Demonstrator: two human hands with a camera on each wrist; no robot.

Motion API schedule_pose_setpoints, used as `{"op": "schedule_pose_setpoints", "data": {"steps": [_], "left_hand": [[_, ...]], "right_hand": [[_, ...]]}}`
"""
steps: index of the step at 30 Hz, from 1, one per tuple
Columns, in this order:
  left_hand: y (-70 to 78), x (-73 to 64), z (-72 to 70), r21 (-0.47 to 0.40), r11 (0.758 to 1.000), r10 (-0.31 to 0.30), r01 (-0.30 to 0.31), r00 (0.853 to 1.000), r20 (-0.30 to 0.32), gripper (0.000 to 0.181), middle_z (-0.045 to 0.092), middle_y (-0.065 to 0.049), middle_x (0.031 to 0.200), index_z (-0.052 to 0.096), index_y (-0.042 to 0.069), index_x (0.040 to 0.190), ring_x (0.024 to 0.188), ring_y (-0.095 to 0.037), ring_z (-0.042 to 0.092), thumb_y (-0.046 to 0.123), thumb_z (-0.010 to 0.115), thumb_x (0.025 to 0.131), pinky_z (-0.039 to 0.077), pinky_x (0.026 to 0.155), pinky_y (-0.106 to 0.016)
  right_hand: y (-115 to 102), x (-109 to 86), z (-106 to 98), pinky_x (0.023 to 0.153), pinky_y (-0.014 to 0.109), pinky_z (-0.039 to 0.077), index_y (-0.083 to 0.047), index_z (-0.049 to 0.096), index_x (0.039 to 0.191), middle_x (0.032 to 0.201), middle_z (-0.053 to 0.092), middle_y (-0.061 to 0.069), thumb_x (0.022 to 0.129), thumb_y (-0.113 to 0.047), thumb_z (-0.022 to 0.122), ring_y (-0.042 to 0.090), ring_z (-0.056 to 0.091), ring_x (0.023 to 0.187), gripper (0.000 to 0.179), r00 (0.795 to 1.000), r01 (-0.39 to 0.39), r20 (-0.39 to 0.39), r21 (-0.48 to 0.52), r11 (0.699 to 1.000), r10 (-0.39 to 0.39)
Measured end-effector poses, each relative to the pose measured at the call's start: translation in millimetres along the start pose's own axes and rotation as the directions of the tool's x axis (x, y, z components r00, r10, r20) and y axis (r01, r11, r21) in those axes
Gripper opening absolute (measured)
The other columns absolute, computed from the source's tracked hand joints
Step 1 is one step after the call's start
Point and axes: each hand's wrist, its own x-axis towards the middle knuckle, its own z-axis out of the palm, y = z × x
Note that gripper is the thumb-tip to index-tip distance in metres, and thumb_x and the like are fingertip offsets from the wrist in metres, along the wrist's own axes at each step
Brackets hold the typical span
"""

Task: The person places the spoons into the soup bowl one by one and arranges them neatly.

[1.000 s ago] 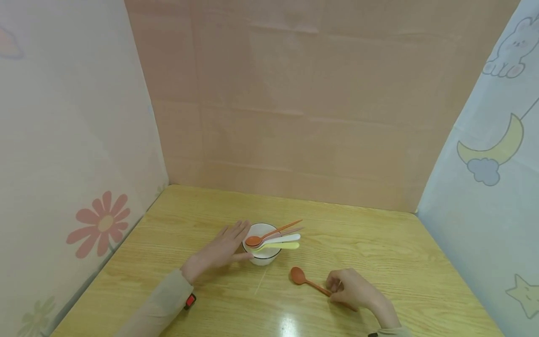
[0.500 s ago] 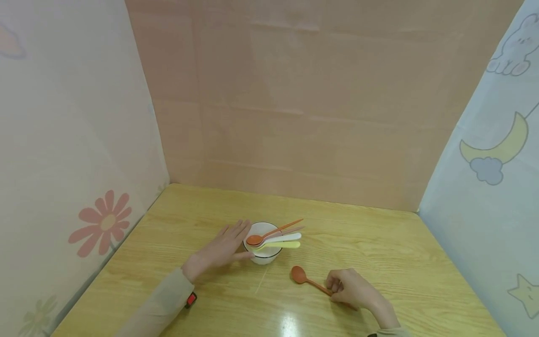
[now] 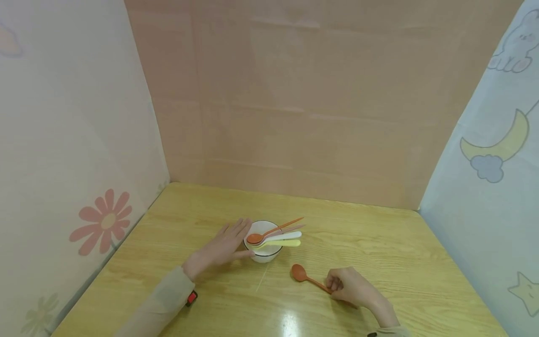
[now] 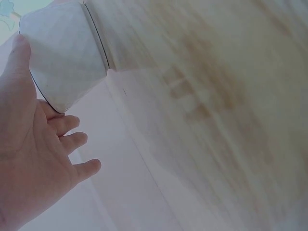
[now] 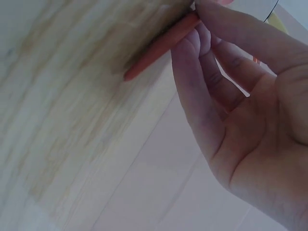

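Note:
A white bowl with a dark rim stands on the table. My left hand rests against its left side, fingers mostly straight, with the thumb at the near rim; the left wrist view shows the bowl between thumb and forefinger. Several spoons lie in the bowl, handles pointing right: an orange spoon, a pink one, a white one and a yellow one. Right of the bowl, my right hand pinches the handle of a reddish-brown spoon between thumb and fingers. Its handle end sticks out past the fingertips.
The wood-grain table meets a plain tan backdrop at the rear. Printed cloth walls flank it: a flower is on the left one, a moon on the right.

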Motion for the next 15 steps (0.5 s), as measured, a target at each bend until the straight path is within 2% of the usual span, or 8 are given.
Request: {"op": "schedule_pose_setpoints", "data": {"steps": [7,15], "left_hand": [[-0.3,-1.1,1.0,-0.019,1.000,0.002,-0.002,1.000,0.003,0.089,0.016,-0.017,0.166,0.015,0.002,0.158,0.155,-0.037,0.015,0.056,0.052,0.097,0.019,0.122,-0.062],[0.1,-0.6,0.3,-0.026,1.000,-0.001,0.001,1.000,0.009,0.089,0.014,-0.017,0.167,0.014,0.002,0.158,0.155,-0.036,0.014,0.056,0.052,0.098,0.018,0.123,-0.062]], "right_hand": [[-1.9,-0.6,-0.8,0.062,0.016,0.050,-0.005,0.070,0.090,0.083,0.068,0.000,0.080,0.001,0.077,-0.002,0.055,0.071,0.014,1.000,-0.002,0.000,-0.025,1.000,0.002],[-4.3,-1.1,-3.7,0.062,0.016,0.050,-0.008,0.071,0.087,0.082,0.070,-0.003,0.077,0.000,0.079,-0.004,0.055,0.071,0.015,0.999,0.006,-0.036,-0.087,0.996,-0.009]]}}
